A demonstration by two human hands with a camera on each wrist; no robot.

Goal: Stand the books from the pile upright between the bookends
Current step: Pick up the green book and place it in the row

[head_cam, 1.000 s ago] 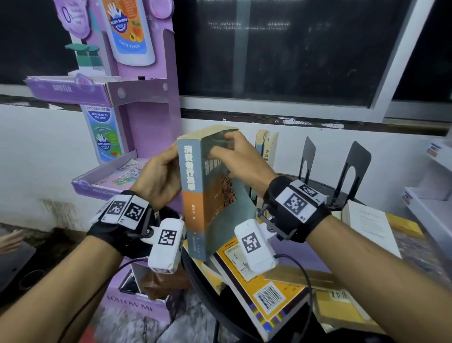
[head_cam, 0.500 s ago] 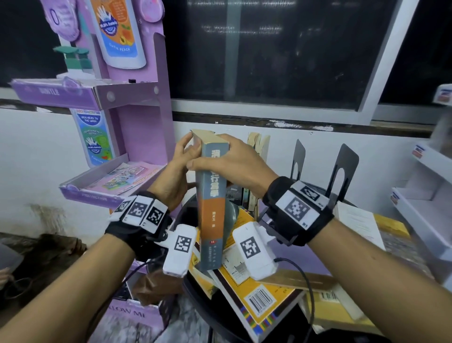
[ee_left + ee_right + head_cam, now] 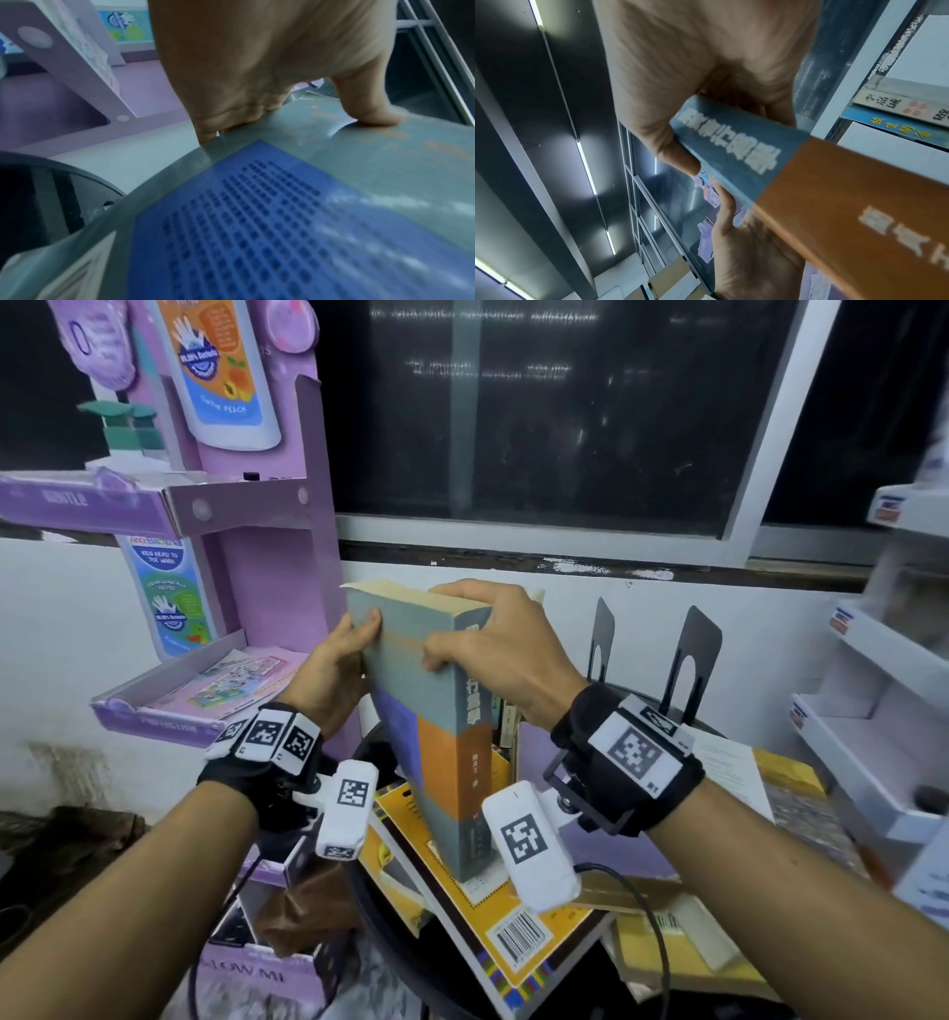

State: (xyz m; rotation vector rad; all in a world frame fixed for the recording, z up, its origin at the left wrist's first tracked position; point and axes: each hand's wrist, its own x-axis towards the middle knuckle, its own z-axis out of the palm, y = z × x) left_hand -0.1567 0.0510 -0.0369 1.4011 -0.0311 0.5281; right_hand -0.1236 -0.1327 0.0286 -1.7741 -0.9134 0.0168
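A thick grey, orange and blue book (image 3: 436, 711) stands upright over the pile, its spine toward me. My right hand (image 3: 493, 649) grips its top at the spine, thumb on the near cover and fingers over the far side (image 3: 706, 130). My left hand (image 3: 344, 660) holds its left edge, thumb (image 3: 370, 115) pressed on the grey cover (image 3: 334, 182). Two black bookends (image 3: 688, 660) stand to the right behind my right wrist. A few books (image 3: 506, 721) stand upright behind the held one. A yellow book (image 3: 513, 927) lies flat in the pile underneath.
A purple cardboard display stand (image 3: 246, 546) with shelves rises at the left. White shelving (image 3: 873, 742) stands at the right. More flat books and a white sheet (image 3: 729, 762) lie right of the bookends. The round black table's rim (image 3: 380, 932) shows under the pile.
The book has turned further, its back cover now facing left and spine toward my right hand. My left hand shifted from the top corner to the left edge.
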